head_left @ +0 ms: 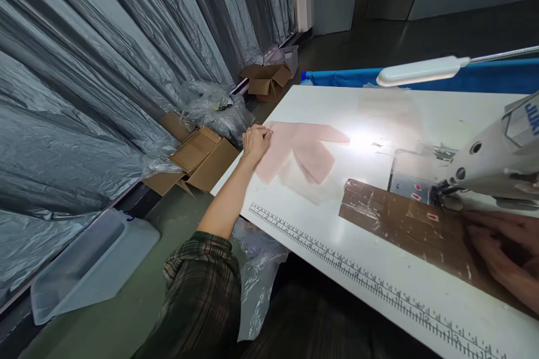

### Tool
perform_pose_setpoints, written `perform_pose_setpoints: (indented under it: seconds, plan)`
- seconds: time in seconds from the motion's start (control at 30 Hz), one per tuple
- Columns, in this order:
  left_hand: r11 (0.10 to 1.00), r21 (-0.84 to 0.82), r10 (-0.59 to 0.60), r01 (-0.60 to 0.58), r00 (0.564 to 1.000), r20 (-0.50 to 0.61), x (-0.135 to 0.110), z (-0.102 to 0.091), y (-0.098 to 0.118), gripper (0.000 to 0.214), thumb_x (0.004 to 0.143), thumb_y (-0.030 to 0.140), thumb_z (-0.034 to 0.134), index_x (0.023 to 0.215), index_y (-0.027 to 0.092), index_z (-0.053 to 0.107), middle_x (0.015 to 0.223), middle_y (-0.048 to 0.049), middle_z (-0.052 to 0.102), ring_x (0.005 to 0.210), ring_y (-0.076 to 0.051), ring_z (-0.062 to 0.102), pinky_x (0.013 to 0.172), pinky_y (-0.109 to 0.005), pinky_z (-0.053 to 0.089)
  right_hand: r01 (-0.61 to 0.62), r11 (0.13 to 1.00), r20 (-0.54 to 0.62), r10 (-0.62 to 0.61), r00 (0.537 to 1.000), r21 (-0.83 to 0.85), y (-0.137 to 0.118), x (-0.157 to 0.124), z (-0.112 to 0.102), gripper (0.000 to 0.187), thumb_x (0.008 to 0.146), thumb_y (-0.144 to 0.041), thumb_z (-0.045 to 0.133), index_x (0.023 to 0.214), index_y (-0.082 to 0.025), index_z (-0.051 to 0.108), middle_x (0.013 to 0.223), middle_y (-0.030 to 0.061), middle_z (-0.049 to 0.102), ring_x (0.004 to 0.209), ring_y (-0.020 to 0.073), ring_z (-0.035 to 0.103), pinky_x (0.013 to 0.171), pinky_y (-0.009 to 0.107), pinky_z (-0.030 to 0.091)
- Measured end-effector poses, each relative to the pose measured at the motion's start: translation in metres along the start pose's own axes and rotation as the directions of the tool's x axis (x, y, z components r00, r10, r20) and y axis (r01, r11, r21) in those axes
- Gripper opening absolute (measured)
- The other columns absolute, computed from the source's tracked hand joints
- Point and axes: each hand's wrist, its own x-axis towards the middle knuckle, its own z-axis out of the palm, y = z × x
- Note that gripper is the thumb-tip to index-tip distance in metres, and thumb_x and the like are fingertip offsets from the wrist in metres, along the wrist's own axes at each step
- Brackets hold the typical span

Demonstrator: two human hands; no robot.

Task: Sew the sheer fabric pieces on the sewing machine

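At the far-left edge of the white sewing table [311, 224], my left hand [256, 143] is closed on the corner of a thin pale pink fabric piece [290, 137]. The cloth lies flat with pointed, leaf-like parts spread to the right; a paler, sheer piece [301, 182] shows beneath it. Under the head of the white sewing machine [488, 157], my right hand [505, 252] rests on a worn brown strip [391, 216], its fingers apart and pointing toward the needle area. Shade and the frame edge hide part of that hand, and I see nothing held in it.
A white lamp [421, 71] hangs over the table's far side. A printed ruler [337, 263] follows the near edge. Cardboard boxes [206, 157], plastic bags [219, 112] and a clear bin [92, 263] stand on the floor at left, beside a silvery curtain [105, 56].
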Motion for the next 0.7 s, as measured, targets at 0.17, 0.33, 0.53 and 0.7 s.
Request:
perform_pose_setpoints:
  seconds: [0.17, 0.33, 0.53, 0.7]
  plan:
    - [0.999, -0.038, 0.014, -0.015, 0.999, -0.029, 0.002, 0.002, -0.002, 0.02, 0.091, 0.024, 0.06, 0.095, 0.025, 0.08, 0.116, -0.0044, 0.073, 0.111, -0.026, 0.065, 0.103, -0.039, 0.044, -0.12, 0.992, 0.015, 0.12, 0.993, 0.041, -0.027, 0.001, -0.01, 0.035, 0.072, -0.057, 0.058, 0.1, -0.041, 0.069, 0.118, 0.0071, 0.072, 0.072, 0.0286, 0.068, 0.068, 0.051, 0.054]
    - [0.996, -0.082, 0.015, -0.02, 0.998, -0.067, 0.002, 0.001, -0.002, 0.019, 0.09, 0.025, 0.062, 0.096, 0.028, 0.08, 0.113, -0.0015, 0.074, 0.106, -0.022, 0.067, 0.1, -0.036, 0.046, -0.048, 0.996, -0.01, 0.049, 0.999, 0.073, -0.038, 0.002, -0.014, 0.029, 0.071, -0.054, 0.058, 0.094, -0.04, 0.069, 0.117, 0.0077, 0.07, 0.087, 0.0312, 0.069, 0.077, 0.051, 0.055]
    - [0.992, -0.122, 0.031, -0.043, 0.995, -0.099, -0.002, -0.001, 0.0, 0.017, 0.092, 0.023, 0.061, 0.097, 0.023, 0.078, 0.113, -0.0037, 0.074, 0.106, -0.021, 0.066, 0.101, -0.036, 0.047, 0.011, 0.996, -0.014, -0.01, 1.0, 0.086, -0.025, 0.005, -0.011, 0.03, 0.071, -0.053, 0.061, 0.095, -0.04, 0.072, 0.115, 0.0084, 0.072, 0.089, 0.0327, 0.069, 0.072, 0.051, 0.055]
    - [0.986, -0.106, 0.118, -0.127, 0.99, -0.083, -0.01, -0.019, 0.009, 0.021, 0.099, 0.022, 0.05, 0.1, 0.017, 0.071, 0.11, -0.0124, 0.07, 0.112, -0.026, 0.062, 0.108, -0.046, 0.042, 0.063, 0.993, 0.005, -0.064, 0.998, 0.1, -0.002, 0.01, -0.002, 0.028, 0.076, -0.052, 0.06, 0.099, -0.043, 0.072, 0.117, 0.0055, 0.075, 0.095, 0.0336, 0.072, 0.074, 0.053, 0.057]
